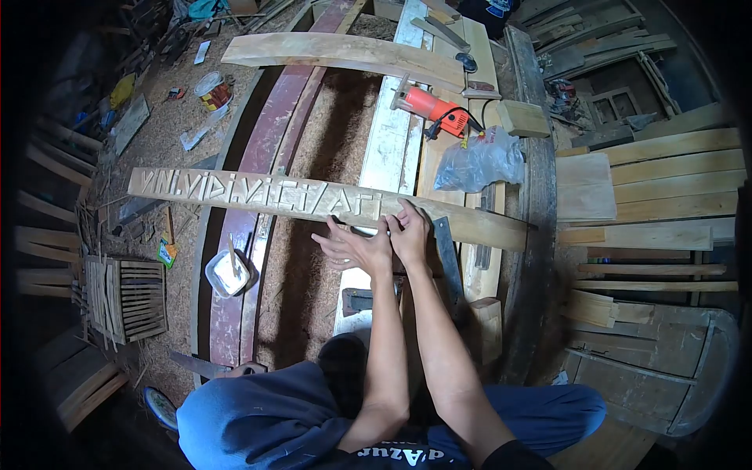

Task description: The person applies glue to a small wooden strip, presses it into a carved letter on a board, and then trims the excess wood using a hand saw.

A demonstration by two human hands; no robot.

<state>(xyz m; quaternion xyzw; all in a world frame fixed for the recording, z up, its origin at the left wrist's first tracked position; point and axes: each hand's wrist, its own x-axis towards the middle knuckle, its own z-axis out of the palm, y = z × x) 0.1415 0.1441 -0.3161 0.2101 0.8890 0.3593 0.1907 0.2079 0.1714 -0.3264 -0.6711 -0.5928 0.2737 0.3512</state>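
Observation:
A long wooden board (462, 222) lies across the bench in front of me. Raised letters (258, 192) built of thin pale strips run along it, reading roughly "VINI.VIDI.VICI/AFI". My left hand (356, 247) is at the board's near edge, below the last letters, its fingers spread to the left. Right beside it, my right hand (409, 235) rests at the board with thumb and fingers curled together near the last upright strip (381, 207). Whatever lies between those fingertips is too small to make out. The two hands' thumbs are close together.
A white tub of pale paste (227, 274) with a stick stands on the maroon beam (227, 329). A red power tool (435, 108), a clear plastic bag (480, 160) and a curved plank (345, 51) are farther back. A metal ruler (447, 254) lies right of my hands. Shavings cover the floor.

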